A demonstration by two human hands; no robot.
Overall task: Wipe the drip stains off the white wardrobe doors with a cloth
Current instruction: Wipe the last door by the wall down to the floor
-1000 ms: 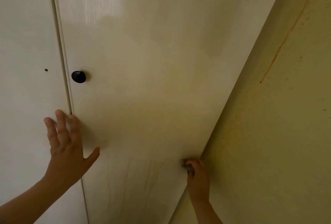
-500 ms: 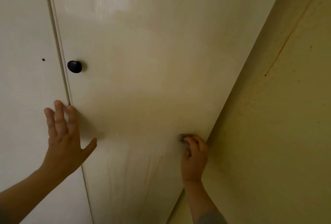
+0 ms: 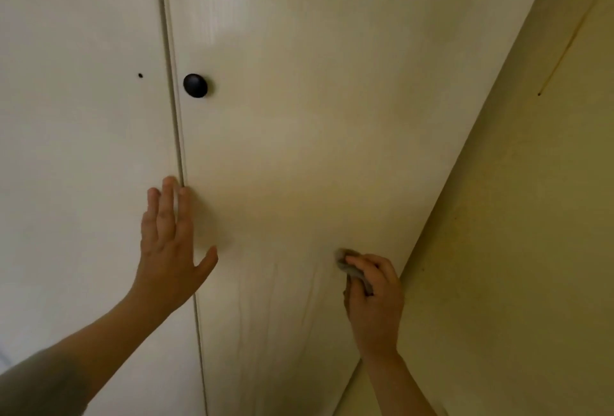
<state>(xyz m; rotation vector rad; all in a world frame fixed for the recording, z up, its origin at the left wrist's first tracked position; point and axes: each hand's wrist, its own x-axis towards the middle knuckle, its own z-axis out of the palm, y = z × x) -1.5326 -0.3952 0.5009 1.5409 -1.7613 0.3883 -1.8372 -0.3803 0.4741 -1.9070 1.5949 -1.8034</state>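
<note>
Below the knob (image 3: 195, 85), the left hand (image 3: 167, 249) lies flat across the seam between the doors, fingers straight and thumb spread. Down to the right of the knob, the right hand (image 3: 373, 296) curls round a grey cloth (image 3: 354, 269) and presses it to the right door (image 3: 299, 116) near the wall (image 3: 515, 249). Faint streaks (image 3: 275, 282) run between the hands.

Your left hand (image 3: 169, 249) lies flat, fingers (image 3: 167, 206) straight and close together, thumb spread wide, forearm entering from lower left. Your right hand (image 3: 375, 296) points upward, fingers curled around a cloth (image 3: 355, 272), wrist straight below.
</note>
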